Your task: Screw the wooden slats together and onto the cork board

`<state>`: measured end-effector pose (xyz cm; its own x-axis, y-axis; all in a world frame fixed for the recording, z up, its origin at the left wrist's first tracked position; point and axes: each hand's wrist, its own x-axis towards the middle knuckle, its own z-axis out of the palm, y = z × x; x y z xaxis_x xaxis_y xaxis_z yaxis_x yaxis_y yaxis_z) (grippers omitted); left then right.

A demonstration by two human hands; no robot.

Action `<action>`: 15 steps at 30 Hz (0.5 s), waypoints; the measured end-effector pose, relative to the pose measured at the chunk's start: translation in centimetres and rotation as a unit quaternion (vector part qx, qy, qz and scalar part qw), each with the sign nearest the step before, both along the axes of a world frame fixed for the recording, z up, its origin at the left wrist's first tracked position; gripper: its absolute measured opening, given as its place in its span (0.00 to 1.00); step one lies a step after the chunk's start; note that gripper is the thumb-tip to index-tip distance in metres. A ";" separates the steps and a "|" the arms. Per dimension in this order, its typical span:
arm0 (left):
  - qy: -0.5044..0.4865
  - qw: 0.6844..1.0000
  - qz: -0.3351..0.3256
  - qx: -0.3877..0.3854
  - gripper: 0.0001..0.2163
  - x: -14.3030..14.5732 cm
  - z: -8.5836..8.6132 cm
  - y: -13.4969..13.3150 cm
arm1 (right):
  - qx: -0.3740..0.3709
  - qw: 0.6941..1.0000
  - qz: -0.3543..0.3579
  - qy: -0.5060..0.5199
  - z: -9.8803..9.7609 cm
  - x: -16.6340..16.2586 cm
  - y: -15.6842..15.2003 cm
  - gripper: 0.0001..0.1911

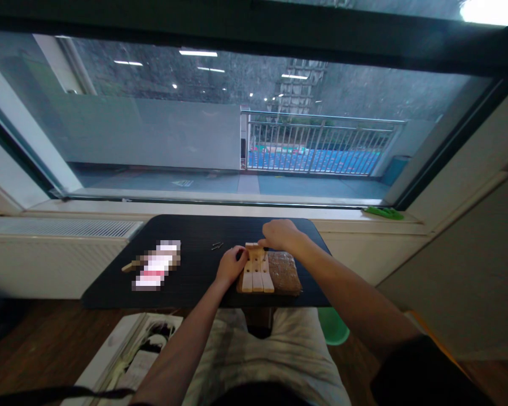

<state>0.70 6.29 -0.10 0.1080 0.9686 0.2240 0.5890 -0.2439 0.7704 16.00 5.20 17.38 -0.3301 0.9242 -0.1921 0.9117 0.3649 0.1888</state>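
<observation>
A light wooden piece of several slats with round holes (257,279) lies on a brown, rough-looking block wrapped in clear film (285,275). My left hand (229,267) grips the left edge of the slats, thumb and fingers curled against the wood. Above the far end of the slats, my right hand (281,234) is closed with its fingers pointing down at the wood. Whatever it pinches is too small and too hidden to name. A few thin metal screws or nails (217,246) lie on the dark table to the left.
The black table (203,282) stands below a wide window (195,135). On its left lie a blurred-out item (156,268) and a wooden stick (127,267). An open white box with cables (131,355) is at lower left, a green basin (334,327) at lower right. A radiator (59,254) adjoins the table.
</observation>
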 end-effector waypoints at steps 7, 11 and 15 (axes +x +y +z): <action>0.004 1.000 -0.001 0.010 0.12 0.0 -0.2 0.2 | 0.006 1.000 0.003 0.005 -0.3 0.1 0.2 0.21; 0.008 1.000 0.000 0.008 0.11 0.0 -0.1 0.2 | 0.008 1.000 0.004 0.005 -0.4 0.2 0.2 0.22; 0.007 1.000 0.001 0.008 0.12 0.0 -0.1 0.1 | 0.008 1.000 -0.004 0.002 -0.5 0.2 0.2 0.26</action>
<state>0.71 6.43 -0.21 0.1099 0.9652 0.2371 0.6003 -0.2546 0.7582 16.23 5.40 16.93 -0.3231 0.9300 -0.1751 0.9155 0.3541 0.1911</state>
